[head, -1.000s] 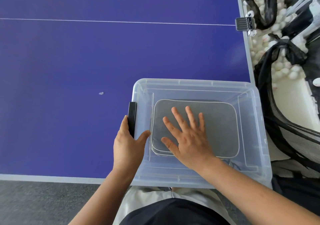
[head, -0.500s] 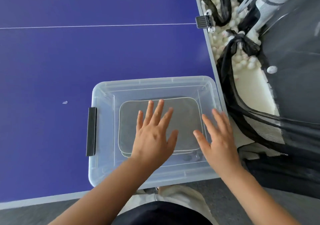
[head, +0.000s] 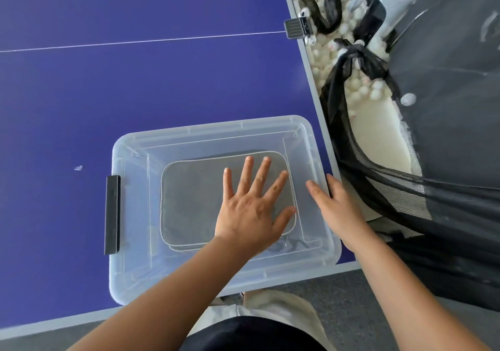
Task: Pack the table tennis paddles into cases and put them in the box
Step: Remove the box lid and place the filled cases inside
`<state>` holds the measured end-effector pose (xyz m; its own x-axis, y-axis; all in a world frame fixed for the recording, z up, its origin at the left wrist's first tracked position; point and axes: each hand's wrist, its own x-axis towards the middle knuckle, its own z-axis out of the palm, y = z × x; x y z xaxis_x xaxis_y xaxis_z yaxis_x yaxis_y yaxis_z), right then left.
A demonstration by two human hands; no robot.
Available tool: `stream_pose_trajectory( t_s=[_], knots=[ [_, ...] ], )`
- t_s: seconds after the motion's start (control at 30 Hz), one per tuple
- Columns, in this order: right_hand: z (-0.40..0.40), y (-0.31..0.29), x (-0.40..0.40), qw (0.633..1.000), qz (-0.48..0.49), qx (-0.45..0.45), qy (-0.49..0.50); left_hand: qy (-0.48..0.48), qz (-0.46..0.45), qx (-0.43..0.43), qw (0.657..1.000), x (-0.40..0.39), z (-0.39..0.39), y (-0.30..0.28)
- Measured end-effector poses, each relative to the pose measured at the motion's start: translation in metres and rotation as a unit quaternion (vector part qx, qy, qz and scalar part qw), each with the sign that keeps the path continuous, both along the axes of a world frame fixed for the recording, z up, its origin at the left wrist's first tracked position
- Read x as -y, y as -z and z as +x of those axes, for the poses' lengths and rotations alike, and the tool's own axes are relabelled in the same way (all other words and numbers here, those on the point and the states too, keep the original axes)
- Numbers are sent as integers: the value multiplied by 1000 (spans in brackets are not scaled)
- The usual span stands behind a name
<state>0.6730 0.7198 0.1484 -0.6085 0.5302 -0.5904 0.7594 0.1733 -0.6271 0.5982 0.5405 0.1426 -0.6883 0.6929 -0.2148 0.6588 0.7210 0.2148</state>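
no readable text, labels, brands or numbers anywhere in view

Table tennis hall: blue table (head: 135, 93), net clamp (head: 296, 27), heap of balls (head: 359, 91)

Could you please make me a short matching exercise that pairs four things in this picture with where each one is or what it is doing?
Things:
1. left hand
2. right hand
3. grey case
4. black latch

Places or states:
A. lies inside the clear box
B. holds the box's right rim
C. presses flat on the case, fingers spread
D. sits on the box's left side

Pairs: 1-C, 2-B, 3-A, 4-D
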Motion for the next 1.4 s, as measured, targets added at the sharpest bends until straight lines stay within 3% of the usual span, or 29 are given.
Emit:
stream_pose_trajectory(
  t_s=[0.37,1.4],
  knots=[
    [9,-9,20,977,201,-64,9,-6,18,-2,1000,1,0,0],
    [11,-12,39,969,231,-87,-4,-6,31,-4,999,2,2,5]
  ],
)
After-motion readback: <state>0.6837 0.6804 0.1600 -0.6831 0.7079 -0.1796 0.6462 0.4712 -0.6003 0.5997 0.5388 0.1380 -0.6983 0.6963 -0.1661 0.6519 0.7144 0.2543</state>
